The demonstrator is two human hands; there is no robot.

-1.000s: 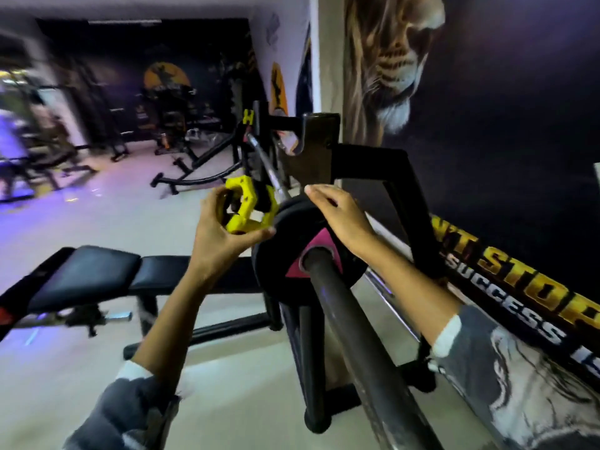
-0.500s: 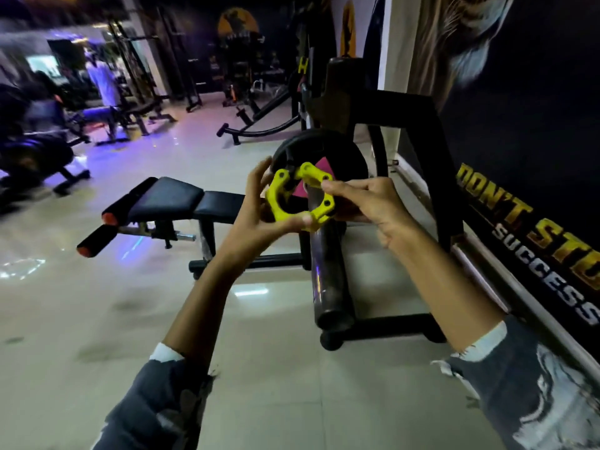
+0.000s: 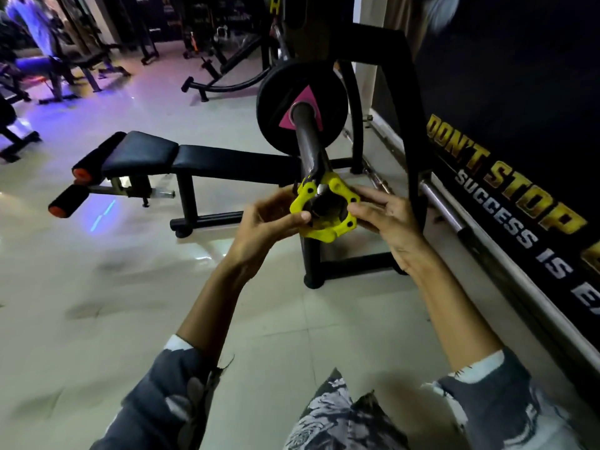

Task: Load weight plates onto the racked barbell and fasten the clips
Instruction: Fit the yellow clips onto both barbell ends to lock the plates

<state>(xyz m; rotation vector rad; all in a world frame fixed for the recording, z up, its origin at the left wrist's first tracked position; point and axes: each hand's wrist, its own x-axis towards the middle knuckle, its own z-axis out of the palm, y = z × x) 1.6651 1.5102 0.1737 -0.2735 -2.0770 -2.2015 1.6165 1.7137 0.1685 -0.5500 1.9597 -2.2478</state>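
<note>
Two hands hold one yellow clip (image 3: 324,216) at the free end of the barbell sleeve (image 3: 308,141). The left hand (image 3: 263,222) pinches the ring's left edge, thumb across its front and fingers curled behind. The right hand (image 3: 386,222) grips the opposite edge the same way, so neither is clearly the nearer. The ring's opening faces the sleeve tip, which shows dark inside it, so the clip looks only just started onto the bar.

The sleeve's long axis runs away from the person and upward to the black weight plate (image 3: 282,92), already seated near the rack (image 3: 402,92). On the near side of that plate, clip and plate are well apart, with bare sleeve between them. By this view, the next move is a straight push along that axis until the clip meets the plate. Whether its lever is open cannot be told. Left of the plate stands a padded bench (image 3: 194,157).
</note>
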